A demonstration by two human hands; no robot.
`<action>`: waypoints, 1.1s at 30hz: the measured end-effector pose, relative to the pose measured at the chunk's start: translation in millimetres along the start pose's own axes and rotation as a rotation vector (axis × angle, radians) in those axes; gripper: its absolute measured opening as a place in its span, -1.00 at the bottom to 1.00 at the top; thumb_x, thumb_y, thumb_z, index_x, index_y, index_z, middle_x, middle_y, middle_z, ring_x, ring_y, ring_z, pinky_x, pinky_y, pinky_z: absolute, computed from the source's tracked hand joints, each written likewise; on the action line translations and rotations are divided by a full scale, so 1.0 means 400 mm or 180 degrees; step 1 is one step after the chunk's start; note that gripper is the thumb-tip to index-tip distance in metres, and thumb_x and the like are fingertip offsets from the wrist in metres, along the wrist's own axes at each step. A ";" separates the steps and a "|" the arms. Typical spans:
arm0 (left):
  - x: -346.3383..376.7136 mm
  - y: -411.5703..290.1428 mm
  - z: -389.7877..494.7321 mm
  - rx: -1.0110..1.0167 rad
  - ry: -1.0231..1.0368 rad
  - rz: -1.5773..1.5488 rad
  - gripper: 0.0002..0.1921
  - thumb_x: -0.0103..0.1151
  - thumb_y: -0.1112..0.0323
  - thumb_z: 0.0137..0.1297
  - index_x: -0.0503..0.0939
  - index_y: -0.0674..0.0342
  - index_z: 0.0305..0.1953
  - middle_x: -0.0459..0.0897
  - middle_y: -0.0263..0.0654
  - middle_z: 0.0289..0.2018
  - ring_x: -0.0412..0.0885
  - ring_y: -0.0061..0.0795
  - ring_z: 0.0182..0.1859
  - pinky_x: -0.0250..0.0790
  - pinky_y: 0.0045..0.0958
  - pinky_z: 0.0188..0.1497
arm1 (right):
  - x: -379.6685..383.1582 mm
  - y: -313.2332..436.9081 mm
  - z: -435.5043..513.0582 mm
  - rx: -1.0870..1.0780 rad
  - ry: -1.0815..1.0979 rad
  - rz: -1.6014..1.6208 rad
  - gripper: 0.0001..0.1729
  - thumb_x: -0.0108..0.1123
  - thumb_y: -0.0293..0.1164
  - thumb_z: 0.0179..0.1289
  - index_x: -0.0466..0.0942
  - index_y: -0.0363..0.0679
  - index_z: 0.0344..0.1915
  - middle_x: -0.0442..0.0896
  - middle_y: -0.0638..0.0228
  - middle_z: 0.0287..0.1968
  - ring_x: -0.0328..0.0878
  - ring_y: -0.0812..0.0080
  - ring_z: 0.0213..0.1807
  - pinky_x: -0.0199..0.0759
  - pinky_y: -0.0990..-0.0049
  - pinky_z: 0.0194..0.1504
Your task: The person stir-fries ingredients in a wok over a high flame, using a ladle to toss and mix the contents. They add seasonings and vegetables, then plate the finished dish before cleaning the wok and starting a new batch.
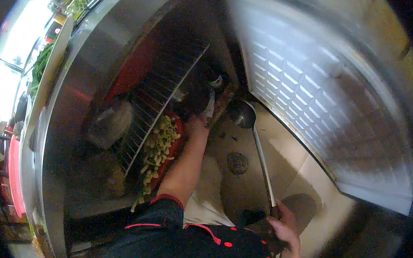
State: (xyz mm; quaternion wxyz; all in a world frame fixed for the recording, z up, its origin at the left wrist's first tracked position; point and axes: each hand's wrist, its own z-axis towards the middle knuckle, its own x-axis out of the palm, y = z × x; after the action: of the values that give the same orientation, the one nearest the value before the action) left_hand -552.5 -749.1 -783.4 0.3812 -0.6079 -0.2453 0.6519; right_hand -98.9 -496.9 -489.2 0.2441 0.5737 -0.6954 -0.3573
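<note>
My right hand (282,222) is closed round the handle end of a long metal ladle (264,162), its dark bowl hanging low over the floor. My left hand (196,122) reaches into an open under-counter cabinet, beside a whitish item (210,105) at its front edge; blur and shadow hide the fingers, so its grip cannot be told. Left of that forearm, pale mushrooms or sprouts (160,143) lie in a red container (179,130), below a wire rack shelf (172,101). On the rack side sits a plastic-wrapped bundle (110,123).
The cabinet's white ribbed door (297,89) stands open at the right. A round floor drain (237,163) shows in the tiled floor. Above the cabinet, a steel counter (85,46) holds green vegetables (42,65) and pink trays (15,176) at the far left.
</note>
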 end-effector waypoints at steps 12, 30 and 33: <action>-0.197 -0.554 -0.156 -0.2831 -0.1279 -0.4200 -0.77 -0.08 0.45 0.24 0.36 0.35 -0.08 0.46 -0.08 -0.15 0.48 -0.08 -0.06 0.55 -0.20 -0.01 | 0.055 -0.079 -0.004 -0.0076 -0.0125 0.0328 -0.29 0.15 -0.60 0.03 0.18 -0.34 0.24 0.42 0.35 -0.49 0.35 0.51 -0.68 0.27 0.51 -0.68; -0.226 -0.610 0.255 -0.1951 -0.0488 -0.3927 -0.58 -0.09 0.18 0.35 0.32 0.37 0.10 0.27 -0.05 0.19 0.33 -0.22 0.16 0.35 -0.27 0.10 | 0.148 -0.128 -0.033 0.0096 -0.0002 0.0331 -0.25 0.18 -0.52 0.04 0.13 -0.42 0.26 0.43 0.36 -0.45 0.36 0.55 -0.63 0.29 0.54 -0.61; -0.210 -0.606 0.323 -0.1795 -0.0511 -0.3648 -0.57 -0.10 0.17 0.35 0.31 0.36 0.11 0.26 -0.06 0.20 0.31 -0.22 0.17 0.32 -0.26 0.11 | 0.137 -0.087 -0.057 0.0467 0.0158 0.0403 -0.25 0.19 -0.48 0.04 0.15 -0.43 0.25 0.41 0.38 -0.48 0.36 0.56 -0.62 0.30 0.54 -0.60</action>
State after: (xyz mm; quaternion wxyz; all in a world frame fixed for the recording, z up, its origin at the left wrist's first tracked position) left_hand -633.5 -654.5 -524.5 0.4750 -0.4066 -0.7209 0.2988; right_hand -72.4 -558.2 -506.1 0.2408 0.5536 -0.7483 -0.2750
